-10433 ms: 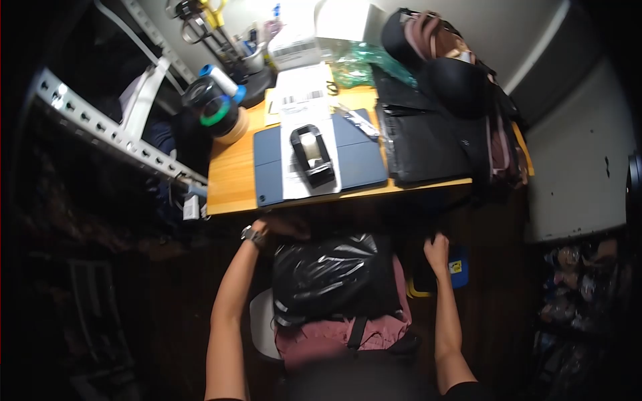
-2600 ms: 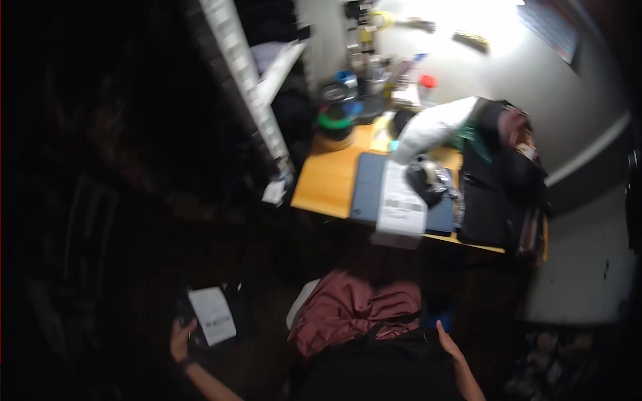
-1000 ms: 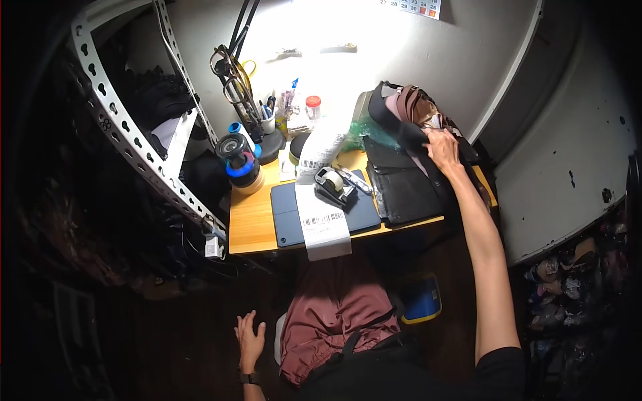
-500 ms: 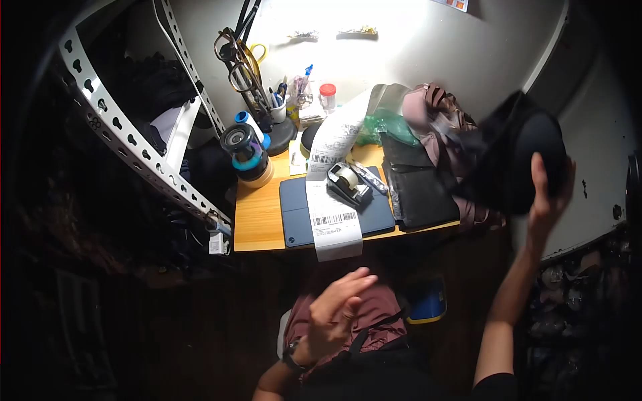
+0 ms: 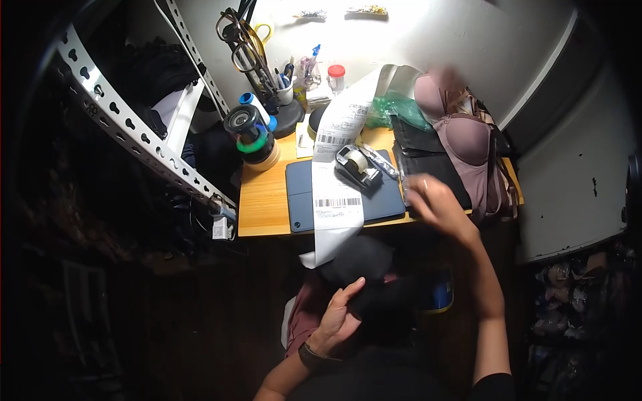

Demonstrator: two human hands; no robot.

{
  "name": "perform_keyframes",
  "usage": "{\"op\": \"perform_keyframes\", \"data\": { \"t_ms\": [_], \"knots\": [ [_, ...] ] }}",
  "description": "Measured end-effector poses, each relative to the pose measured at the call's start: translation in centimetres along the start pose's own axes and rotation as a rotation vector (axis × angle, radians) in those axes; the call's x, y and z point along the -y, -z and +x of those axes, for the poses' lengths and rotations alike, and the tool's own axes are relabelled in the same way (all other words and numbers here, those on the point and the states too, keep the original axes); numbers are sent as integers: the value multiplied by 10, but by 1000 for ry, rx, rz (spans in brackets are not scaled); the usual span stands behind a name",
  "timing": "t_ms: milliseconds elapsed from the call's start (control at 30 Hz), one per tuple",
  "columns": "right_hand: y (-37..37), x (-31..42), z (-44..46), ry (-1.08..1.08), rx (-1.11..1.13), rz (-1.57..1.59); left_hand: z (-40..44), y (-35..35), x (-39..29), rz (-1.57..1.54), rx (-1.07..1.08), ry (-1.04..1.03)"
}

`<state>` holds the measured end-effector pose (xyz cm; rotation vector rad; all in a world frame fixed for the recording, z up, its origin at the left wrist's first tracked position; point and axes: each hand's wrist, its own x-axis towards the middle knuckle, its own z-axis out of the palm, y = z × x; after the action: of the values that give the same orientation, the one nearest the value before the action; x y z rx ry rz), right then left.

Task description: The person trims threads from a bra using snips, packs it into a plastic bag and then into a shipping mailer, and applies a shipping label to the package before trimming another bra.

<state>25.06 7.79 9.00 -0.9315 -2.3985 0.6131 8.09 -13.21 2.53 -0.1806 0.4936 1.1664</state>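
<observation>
Below the desk edge, over my lap, a black bra [image 5: 361,259] lies with a rounded cup uppermost; its lower part blends into dark clothing. My left hand [image 5: 336,323] holds its near side, the fingers partly hidden by the dark fabric. Blurred by motion, my right hand [image 5: 436,206] is over the front of the desk, beside the flat black bags [image 5: 435,170]. Its fingers are curled, and whether anything is between them cannot be made out. Mauve bras [image 5: 466,142] are piled at the right end of the desk.
On the wooden desk [image 5: 257,210] are a blue-grey tablet case [image 5: 301,197], a strip of printed labels [image 5: 328,230], a tape dispenser [image 5: 358,167] and a green plastic bag [image 5: 400,112]. A white metal shelf frame [image 5: 127,123] stands left. A blue tray [image 5: 441,294] is below the desk.
The black bra has come from the right side of the desk down to my lap. My left hand has taken hold of it; my right hand has let go of its cup and moved left.
</observation>
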Motion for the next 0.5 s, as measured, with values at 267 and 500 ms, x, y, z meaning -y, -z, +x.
{"op": "perform_keyframes", "data": {
  "t_ms": [267,500],
  "knots": [
    [-68,-62,68,-39,114,-380,-29,-21,-5,-47,51,-114],
    [-30,-8,23,-235,-492,215,-30,-28,7,-15,42,-65]
  ]
}}
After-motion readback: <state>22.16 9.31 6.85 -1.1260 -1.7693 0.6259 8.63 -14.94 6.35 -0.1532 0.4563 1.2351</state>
